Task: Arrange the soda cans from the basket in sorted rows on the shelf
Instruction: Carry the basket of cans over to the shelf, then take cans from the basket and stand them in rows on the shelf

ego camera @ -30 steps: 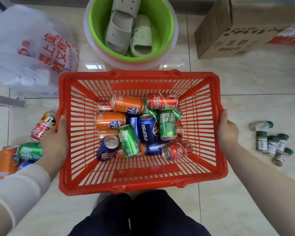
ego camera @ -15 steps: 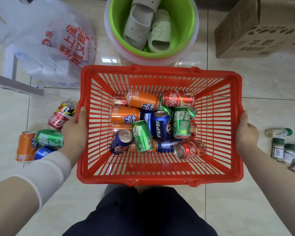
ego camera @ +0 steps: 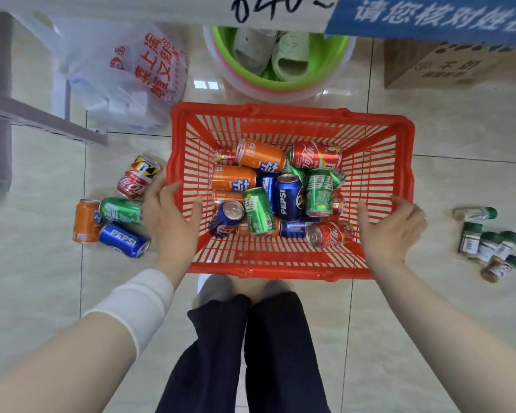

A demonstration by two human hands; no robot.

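The basket (ego camera: 292, 263), red plastic with slotted walls, rests on the tiled floor (ego camera: 444, 174) directly ahead of the person's feet. The left hand (ego camera: 169, 217) is at the basket's left wall, fingers spread and released, thumb over the rim; whether the palm touches the wall cannot be told. The right hand (ego camera: 392, 231) is at the right wall, also released with fingers extended, gripping nothing. Inside the basket lies a jumbled pile of cans on their sides: two orange cans (ego camera: 261, 156) at the far left, a red can (ego camera: 316, 155) at the far right, a Pepsi can (ego camera: 288, 198) in the middle, a green can (ego camera: 319, 192) just beside it on the right, another green can (ego camera: 258, 211) tilted on its left, a blue can (ego camera: 227, 217) with its top facing up toward the camera, and a second red can (ego camera: 328, 234) at the near right. Outside the basket, left of the left hand, four loose cans (ego camera: 113, 217) lie on the floor in a cluster: red, orange, green, blue. Right of the basket, well apart, stands a group of spice jars (ego camera: 489, 242). Beyond the basket are a green tub (ego camera: 334, 73) holding slippers (ego camera: 268, 52), a white bag (ego camera: 125, 76) and a carton (ego camera: 447, 67).
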